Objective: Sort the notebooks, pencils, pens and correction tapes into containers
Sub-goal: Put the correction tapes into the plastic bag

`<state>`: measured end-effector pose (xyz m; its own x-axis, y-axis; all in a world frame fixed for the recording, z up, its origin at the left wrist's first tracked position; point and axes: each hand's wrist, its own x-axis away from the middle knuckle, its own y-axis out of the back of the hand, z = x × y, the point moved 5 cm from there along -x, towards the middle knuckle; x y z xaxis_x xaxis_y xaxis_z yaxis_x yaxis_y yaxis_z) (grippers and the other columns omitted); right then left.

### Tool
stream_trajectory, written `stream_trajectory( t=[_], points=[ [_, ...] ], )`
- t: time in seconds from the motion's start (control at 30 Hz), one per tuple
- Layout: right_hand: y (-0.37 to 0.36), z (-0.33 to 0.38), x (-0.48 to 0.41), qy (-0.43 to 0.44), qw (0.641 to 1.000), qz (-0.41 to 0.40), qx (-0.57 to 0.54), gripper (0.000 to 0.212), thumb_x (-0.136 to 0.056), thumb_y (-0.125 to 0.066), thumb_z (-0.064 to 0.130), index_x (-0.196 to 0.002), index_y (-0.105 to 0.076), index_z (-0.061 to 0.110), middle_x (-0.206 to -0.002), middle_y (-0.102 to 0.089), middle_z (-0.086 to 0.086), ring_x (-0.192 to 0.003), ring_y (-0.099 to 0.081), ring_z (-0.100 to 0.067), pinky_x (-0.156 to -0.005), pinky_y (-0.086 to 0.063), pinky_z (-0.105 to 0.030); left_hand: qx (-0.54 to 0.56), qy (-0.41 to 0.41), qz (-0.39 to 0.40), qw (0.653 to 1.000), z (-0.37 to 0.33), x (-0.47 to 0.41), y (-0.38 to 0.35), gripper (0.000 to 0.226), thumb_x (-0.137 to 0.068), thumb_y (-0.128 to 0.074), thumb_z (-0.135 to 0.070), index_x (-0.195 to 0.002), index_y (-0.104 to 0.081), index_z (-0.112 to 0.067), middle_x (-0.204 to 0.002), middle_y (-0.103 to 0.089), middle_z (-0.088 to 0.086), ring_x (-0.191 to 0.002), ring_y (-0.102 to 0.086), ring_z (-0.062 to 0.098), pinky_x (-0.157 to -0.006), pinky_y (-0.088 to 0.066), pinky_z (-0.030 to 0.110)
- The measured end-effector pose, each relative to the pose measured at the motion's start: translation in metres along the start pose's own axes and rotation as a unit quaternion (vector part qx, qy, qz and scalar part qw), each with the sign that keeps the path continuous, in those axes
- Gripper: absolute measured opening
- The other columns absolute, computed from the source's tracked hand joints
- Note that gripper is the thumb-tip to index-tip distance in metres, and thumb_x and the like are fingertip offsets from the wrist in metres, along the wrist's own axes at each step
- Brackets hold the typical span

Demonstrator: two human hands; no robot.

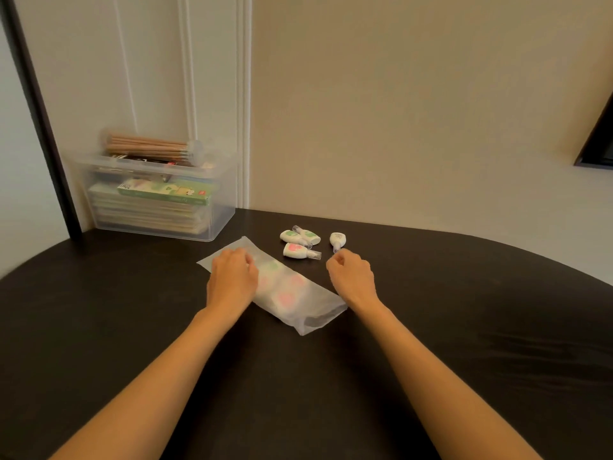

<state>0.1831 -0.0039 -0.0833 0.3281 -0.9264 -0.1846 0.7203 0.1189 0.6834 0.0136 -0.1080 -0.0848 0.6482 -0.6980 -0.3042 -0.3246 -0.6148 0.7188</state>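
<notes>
Nearest us, the frosted pouch [318, 313] lies slantwise on the tabletop [464, 327], correction tapes showing through it. Our left hand [232, 280] curls its fingers onto the far end, likely pinning it for filling. Our right hand [353, 277] has fingers curled just beside one loose correction tape [337, 240]; whether they pinch it we cannot tell. Beyond, three more tapes [295, 251] wait, and the clear box [222, 210] holds notebooks [146, 215]

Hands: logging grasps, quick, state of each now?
Left hand: fingers curled on the pouch, holding it.
Right hand: curled beside a correction tape; grip cannot be told.
</notes>
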Motion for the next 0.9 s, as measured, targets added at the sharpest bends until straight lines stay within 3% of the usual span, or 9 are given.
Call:
stream_trajectory(
  t=[0.1,0.17,0.27,0.4,0.6,0.73,0.9],
  points=[
    [-0.027,0.028,-0.005,0.089,0.995,0.043,0.016,0.027,-0.094,-0.044,0.011,-0.114,-0.062,0.013,-0.111,-0.064,-0.005,-0.096,-0.059,-0.017,-0.085,-0.047,-0.029,-0.028,0.020,0.039,0.999,0.025,-0.013,-0.006,0.034,-0.096,-0.041,-0.013,-0.129,-0.048,-0.009,-0.135,-0.042,0.010,-0.127,-0.036,0.026,-0.095,-0.037,0.037],
    [-0.049,0.045,-0.005,0.145,0.985,0.092,0.032,0.036,-0.093,-0.043,0.006,-0.123,-0.060,0.015,-0.125,-0.060,-0.002,-0.113,-0.054,-0.018,-0.094,-0.042,-0.028,-0.036,0.018,0.063,0.997,0.034,-0.021,-0.011,0.034,-0.097,-0.040,-0.016,-0.129,-0.048,-0.008,-0.136,-0.043,0.012,-0.127,-0.038,0.028,-0.097,-0.035,0.038],
    [-0.079,0.062,-0.012,0.189,0.971,0.134,0.065,0.040,-0.093,-0.040,0.003,-0.127,-0.057,0.014,-0.134,-0.054,-0.008,-0.123,-0.048,-0.023,-0.101,-0.039,-0.036,-0.063,0.009,0.082,0.995,0.043,-0.034,-0.014,0.031,-0.097,-0.041,-0.021,-0.123,-0.053,-0.011,-0.129,-0.047,0.011,-0.120,-0.044,0.029,-0.092,-0.036,0.038],
    [-0.102,0.066,-0.026,0.181,0.957,0.173,0.145,0.037,-0.093,-0.038,0.005,-0.120,-0.063,0.009,-0.124,-0.055,-0.015,-0.113,-0.052,-0.031,-0.096,-0.041,-0.042,-0.159,-0.056,0.110,0.980,0.048,-0.046,-0.017,0.033,-0.095,-0.045,-0.027,-0.127,-0.049,-0.016,-0.124,-0.045,0.007,-0.118,-0.042,0.025,-0.092,-0.032,0.036],
    [-0.115,0.066,-0.037,0.162,0.969,0.150,0.110,0.026,-0.093,-0.042,0.012,-0.109,-0.062,0.008,-0.115,-0.051,-0.012,-0.105,-0.050,-0.026,-0.089,-0.040,-0.035,-0.244,-0.149,0.061,0.956,0.051,-0.051,-0.020,0.030,-0.100,-0.030,-0.032,-0.123,-0.046,-0.020,-0.116,-0.050,0.000,-0.109,-0.048,0.018,-0.096,-0.025,0.030],
    [-0.114,0.067,-0.035,0.182,0.969,0.143,0.081,0.019,-0.095,-0.046,0.015,-0.105,-0.059,0.008,-0.112,-0.053,-0.010,-0.097,-0.051,-0.021,-0.082,-0.038,-0.029,-0.234,-0.140,0.005,0.962,0.050,-0.054,-0.015,0.028,-0.100,-0.032,-0.036,-0.115,-0.045,-0.016,-0.107,-0.058,0.003,-0.098,-0.057,0.021,-0.087,-0.033,0.031],
    [-0.115,0.067,-0.035,0.195,0.965,0.150,0.093,0.019,-0.094,-0.045,0.013,-0.104,-0.059,0.007,-0.114,-0.053,-0.010,-0.102,-0.051,-0.023,-0.085,-0.039,-0.032,-0.215,-0.088,0.027,0.972,0.055,-0.058,-0.019,0.034,-0.099,-0.035,-0.038,-0.118,-0.044,-0.012,-0.116,-0.053,0.007,-0.106,-0.047,0.022,-0.082,-0.037,0.030]
  ],
)
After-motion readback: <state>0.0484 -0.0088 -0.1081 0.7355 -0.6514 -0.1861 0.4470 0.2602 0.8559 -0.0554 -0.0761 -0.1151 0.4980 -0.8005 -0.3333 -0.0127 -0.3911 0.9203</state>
